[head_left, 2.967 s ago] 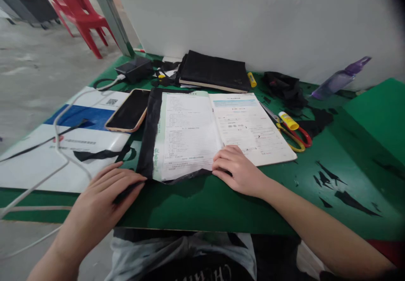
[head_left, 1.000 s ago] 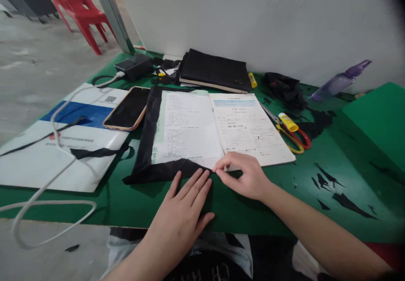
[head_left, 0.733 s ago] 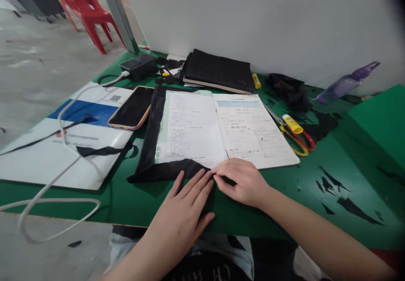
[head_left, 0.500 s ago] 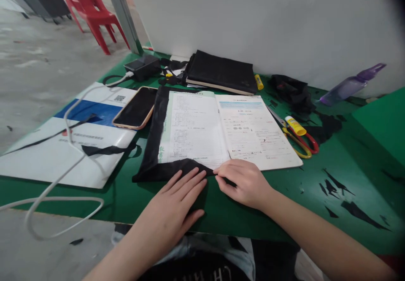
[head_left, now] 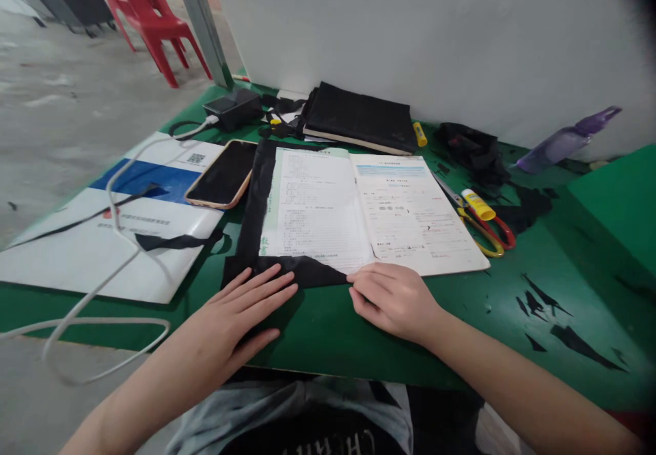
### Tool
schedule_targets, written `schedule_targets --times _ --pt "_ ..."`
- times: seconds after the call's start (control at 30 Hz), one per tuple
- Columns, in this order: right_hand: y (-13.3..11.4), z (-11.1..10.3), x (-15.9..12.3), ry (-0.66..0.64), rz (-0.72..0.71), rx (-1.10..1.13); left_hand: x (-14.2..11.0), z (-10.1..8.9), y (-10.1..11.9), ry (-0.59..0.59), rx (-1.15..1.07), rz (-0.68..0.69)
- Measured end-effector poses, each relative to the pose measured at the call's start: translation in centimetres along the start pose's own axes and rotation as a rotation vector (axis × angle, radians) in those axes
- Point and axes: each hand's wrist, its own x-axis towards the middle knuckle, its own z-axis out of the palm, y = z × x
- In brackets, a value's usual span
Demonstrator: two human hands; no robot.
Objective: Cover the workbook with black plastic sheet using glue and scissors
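Observation:
An open book (head_left: 322, 209) lies before me, its left side bordered by a black sheet (head_left: 312, 272) folded over the page's lower edge. My left hand (head_left: 251, 305) is flat with fingers outstretched, the fingertips resting on that fold near its left corner. At the fold's right tip, by the book's spine, my right hand (head_left: 392, 298) pinches the black sheet between thumb and fingers. Right of the book lie scissors (head_left: 484, 226) with red and yellow handles, a glue stick (head_left: 478, 204) resting across them.
Left are a phone (head_left: 221, 173), a white-and-blue folder (head_left: 154, 202) and a white cable (head_left: 110, 199) running to a black box (head_left: 233, 108). Behind sits a black-covered book (head_left: 359, 117). A purple spray bottle (head_left: 558, 146) and black scraps (head_left: 584, 346) lie to the right.
My left hand has slid left along the folded black strip, which now lies flatter on the page. My right hand stays at the strip's tip.

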Motion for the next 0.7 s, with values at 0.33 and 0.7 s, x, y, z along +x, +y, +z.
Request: schedule_targets --times 0.33,0.7 --pt "-2.0 -0.5 -0.2 0.076 -0.278 -0.151 -0.2 0.4 0.1 0.019 -0.014 -0.046" --pt "-3.8 1.8 0.2 -0.306 -0.025 0.088 -0.4 0.7 0.2 -0.001 0.042 -0.043"
